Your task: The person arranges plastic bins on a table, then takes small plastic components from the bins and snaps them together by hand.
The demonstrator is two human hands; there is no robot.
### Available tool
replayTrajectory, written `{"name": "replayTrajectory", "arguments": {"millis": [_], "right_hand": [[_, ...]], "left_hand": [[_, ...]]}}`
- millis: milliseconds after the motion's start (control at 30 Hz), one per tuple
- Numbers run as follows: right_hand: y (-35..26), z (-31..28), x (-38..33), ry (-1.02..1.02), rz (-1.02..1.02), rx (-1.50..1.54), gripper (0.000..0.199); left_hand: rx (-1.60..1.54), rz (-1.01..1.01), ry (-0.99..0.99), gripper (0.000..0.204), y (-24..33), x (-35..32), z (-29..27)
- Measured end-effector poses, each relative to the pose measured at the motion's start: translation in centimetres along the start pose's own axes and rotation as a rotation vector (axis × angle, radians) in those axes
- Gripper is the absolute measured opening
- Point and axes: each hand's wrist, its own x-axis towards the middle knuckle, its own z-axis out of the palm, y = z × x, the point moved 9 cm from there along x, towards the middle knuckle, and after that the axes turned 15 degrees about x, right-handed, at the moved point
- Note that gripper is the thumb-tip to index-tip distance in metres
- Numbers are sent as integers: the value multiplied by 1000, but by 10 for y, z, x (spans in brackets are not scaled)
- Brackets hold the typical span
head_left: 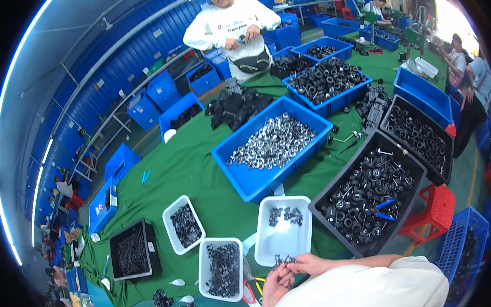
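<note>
My left hand (pixel 277 285) and my right hand (pixel 310 264) are together at the front edge of the table. Between their fingertips is a small black plastic part (pixel 285 260); its exact shape is too small to make out. Both hands are closed in a pinch on it. Just beyond them stands a white tray (pixel 263 245) holding two little heaps of black parts (pixel 292 216). To the left, a second white tray (pixel 203 268) is full of black plastic pieces (pixel 223 268). Red-handled pliers (pixel 250 297) and a yellow-handled tool (pixel 259 286) lie beside it.
A black crate of wheels on axles (pixel 360 198) holds blue-handled pliers (pixel 385 209). Further off stand a blue bin (pixel 247 190) of silvery rings and a bin of tyres (pixel 329 80). A black box (pixel 151 247) holds thin rods. Across the table stands a person (pixel 235 26). A red stool (pixel 439 206) is at right.
</note>
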Motion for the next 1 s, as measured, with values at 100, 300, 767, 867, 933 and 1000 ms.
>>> {"name": "replayTrajectory", "arguments": {"millis": [100,300,767,867,933,1000], "right_hand": [[19,-5,-5,-118,126,-211,21],[-1,-10,-55,-374,119,-551,28],[-30,18,-43,-399,-40,-503,23],[-33,18,-39,-374,-125,-462,22],[-38,23,-37,-354,-160,-466,21],[-37,25,-36,-342,-208,-435,20]], "left_hand": [[-126,-182,-228,12,-15,-14,17],[362,-82,41,22,14,-45,-28],[626,209,-23,17,41,-17,7],[726,238,13,16,36,-12,5],[825,282,80,15,33,-8,1],[845,319,96,15,28,-7,5]]}}
